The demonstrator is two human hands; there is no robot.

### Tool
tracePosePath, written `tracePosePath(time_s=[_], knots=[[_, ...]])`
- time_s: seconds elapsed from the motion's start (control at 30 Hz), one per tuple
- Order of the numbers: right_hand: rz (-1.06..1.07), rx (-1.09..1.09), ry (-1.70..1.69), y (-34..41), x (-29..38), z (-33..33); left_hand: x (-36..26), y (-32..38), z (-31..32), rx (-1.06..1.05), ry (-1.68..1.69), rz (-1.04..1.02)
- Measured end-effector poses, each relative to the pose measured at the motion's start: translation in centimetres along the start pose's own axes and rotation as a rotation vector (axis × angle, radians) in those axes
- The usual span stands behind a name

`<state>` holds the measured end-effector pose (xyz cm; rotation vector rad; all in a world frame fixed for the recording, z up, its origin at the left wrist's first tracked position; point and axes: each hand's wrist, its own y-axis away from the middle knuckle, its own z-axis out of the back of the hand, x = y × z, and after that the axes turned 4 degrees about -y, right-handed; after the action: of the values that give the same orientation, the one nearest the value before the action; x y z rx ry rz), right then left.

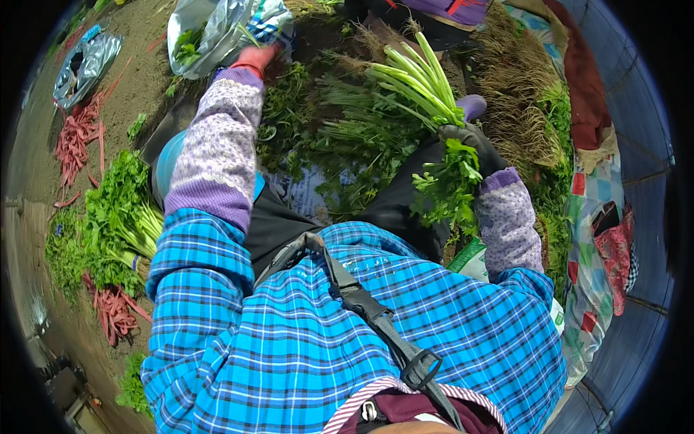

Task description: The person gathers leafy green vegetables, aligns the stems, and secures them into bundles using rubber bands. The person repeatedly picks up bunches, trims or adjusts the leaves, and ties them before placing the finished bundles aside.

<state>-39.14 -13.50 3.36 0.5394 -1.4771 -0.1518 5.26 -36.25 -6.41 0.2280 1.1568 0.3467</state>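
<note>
My right hand [467,140], in a dark glove, grips a bunch of celery-like greens [417,81] around the stalks. Pale stems and roots point away from me, while the leaves hang back over my sleeve. My left hand [259,57], in a red glove, reaches forward to a plastic bag [203,40] with some green leaves inside. A thin stalk shows close to the left fingers; blur hides whether they hold it. Loose greens [358,116] lie on the ground between my legs.
Many rooted stalks [515,92] are piled at the right, beside a checkered sheet [593,228]. On the left are leafy bunches [116,211], red ties [81,138] and another plastic bag [87,68]. Someone in purple clothing [450,11] is at the top.
</note>
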Motion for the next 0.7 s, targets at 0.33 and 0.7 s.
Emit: tracePosePath(time_s=[0.33,0.7], knots=[[0.230,-0.145,0.368,-1.3,2.9,-6.9,-6.5,12.1,-4.6,-0.195,-0.440,-1.321],[0.194,0.052,0.167,-3.0,3.6,-9.0,-7.7,15.4,-6.2,-0.039,-0.250,-1.538]])
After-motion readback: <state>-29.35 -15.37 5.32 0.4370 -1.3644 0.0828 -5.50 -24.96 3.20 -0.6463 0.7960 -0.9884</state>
